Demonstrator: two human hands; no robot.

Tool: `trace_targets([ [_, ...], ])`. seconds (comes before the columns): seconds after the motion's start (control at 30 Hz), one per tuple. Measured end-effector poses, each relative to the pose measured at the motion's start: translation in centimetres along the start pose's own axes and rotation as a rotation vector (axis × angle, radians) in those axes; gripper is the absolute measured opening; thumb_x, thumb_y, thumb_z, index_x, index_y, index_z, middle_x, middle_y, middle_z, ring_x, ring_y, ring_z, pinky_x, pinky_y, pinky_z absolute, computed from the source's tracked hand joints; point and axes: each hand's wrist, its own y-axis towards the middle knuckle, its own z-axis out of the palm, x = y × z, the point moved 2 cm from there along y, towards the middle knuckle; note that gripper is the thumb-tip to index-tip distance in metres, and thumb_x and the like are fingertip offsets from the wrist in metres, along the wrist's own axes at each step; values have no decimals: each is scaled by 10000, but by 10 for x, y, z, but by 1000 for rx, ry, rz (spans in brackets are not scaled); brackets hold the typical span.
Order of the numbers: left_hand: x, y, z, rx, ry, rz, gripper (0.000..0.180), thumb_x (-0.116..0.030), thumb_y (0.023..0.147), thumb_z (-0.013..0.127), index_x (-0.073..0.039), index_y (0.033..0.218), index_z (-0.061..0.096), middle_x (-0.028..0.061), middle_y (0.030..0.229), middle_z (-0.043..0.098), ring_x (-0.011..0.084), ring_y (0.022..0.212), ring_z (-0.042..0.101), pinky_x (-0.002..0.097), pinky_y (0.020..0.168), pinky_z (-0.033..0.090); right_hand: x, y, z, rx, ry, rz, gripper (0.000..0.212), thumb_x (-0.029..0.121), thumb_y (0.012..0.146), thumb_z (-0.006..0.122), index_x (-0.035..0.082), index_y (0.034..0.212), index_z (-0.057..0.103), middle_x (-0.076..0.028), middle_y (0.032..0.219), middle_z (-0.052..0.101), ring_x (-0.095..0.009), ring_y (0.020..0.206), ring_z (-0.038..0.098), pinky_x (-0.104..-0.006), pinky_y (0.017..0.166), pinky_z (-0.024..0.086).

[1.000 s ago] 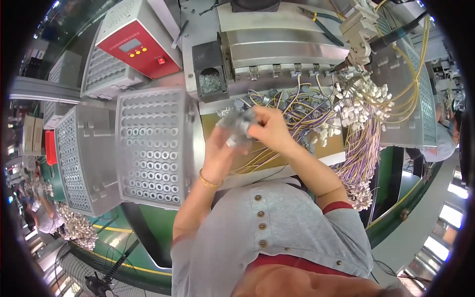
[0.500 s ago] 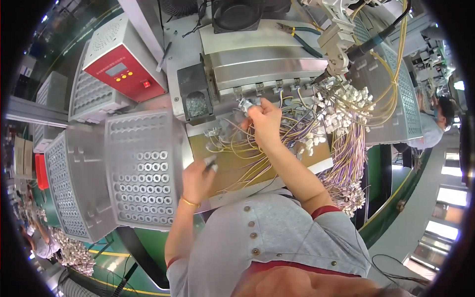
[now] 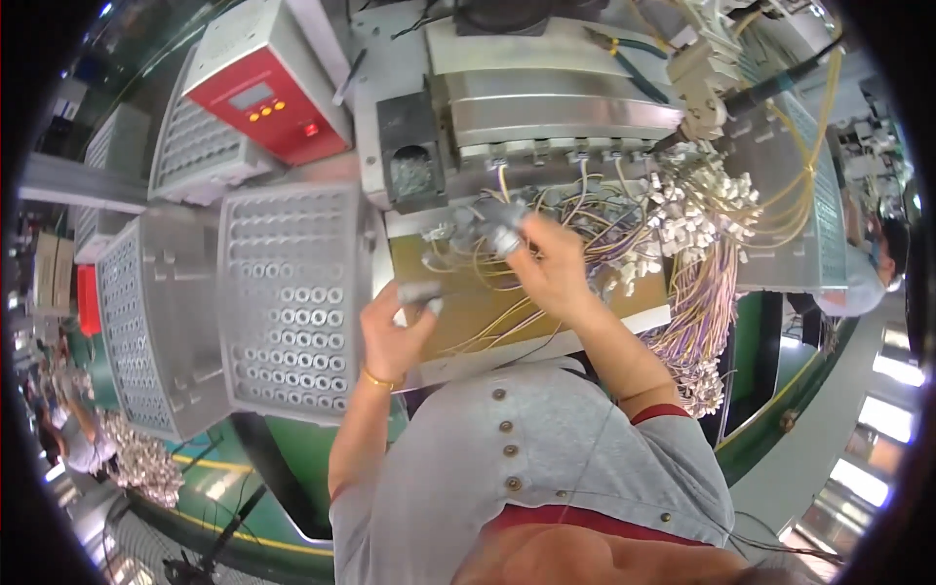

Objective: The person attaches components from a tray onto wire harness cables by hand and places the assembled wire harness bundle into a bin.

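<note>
Right grip [image 3: 554, 265] pinching a blurred grey part [image 3: 503, 232] ahead of its palm, left grip [image 3: 392, 336] half curled, contents unclear

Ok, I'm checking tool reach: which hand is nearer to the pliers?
Right. The right hand is below the pliers in the picture, slightly left; the left hand is lower and much farther left.

Pretty sure this is a factory assembly shop: red-fronted control box [image 3: 268, 112] up between 10 and 11 o'clock, parts tray [image 3: 363, 263] at 9, fat wire bundle [image 3: 697, 302] at 3, another worker [image 3: 850, 278] farther out that way, green floor [image 3: 302, 453] around 7-8.
</note>
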Motion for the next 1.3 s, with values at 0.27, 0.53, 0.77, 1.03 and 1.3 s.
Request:
trace_targets([
  [0.27, -8, 6, 4, -2, -661, -190, 319, 58, 678, 628, 34, 986, 546, 47, 903, 567, 115, 816, 537, 235, 701, 451, -31, -29, 50, 268, 604, 308, 168, 77, 685, 547, 40, 846, 576, -78, 654, 522, -169, 579, 503, -276, 541, 400],
  [0.53, -22, -5, -1, 83, -764, -419, 309, 31, 731, 594, 18, 1036, 544, 41, 900, 576, 100, 785, 530, 217, 654, 449, -18, -33, 37, 216, 440, 21, 218, 22, 722, 562, 39, 937, 595, -83, 812, 567, -187, 718, 539, -268, 651, 433],
  [0.77, -20, 6, -9, 175, -625, -124, 227, 64, 712, 595, 44, 938, 585, 55, 830, 586, 98, 669, 535, 209, 577, 431, -15, -23, 38, 529, 702, 282, 95, 59, 720, 548, -7, 782, 519, -69, 665, 459, -115, 591, 489, -272, 527, 380],
  [1.03, 8, 11, -24, -38, 240, 163, 381, -37, 621, 628, -38, 997, 569, 174, 860, 579, 318, 754, 557, 369, 675, 438, -9, -8, 43, 348, 375, 94, 167, 147, 696, 555, 43, 826, 547, -133, 621, 531, -227, 516, 522, -325, 491, 401],
  [1.3, 214, 6, -149, -508, 1125, -753, 328, -278, 733, 549, -88, 998, 584, 159, 1043, 512, 358, 996, 419, 502, 801, 341, -25, -17, 24, 292, 634, 450, 110, 33, 730, 566, 30, 839, 563, 47, 722, 518, -23, 628, 459, -170, 540, 370],
])
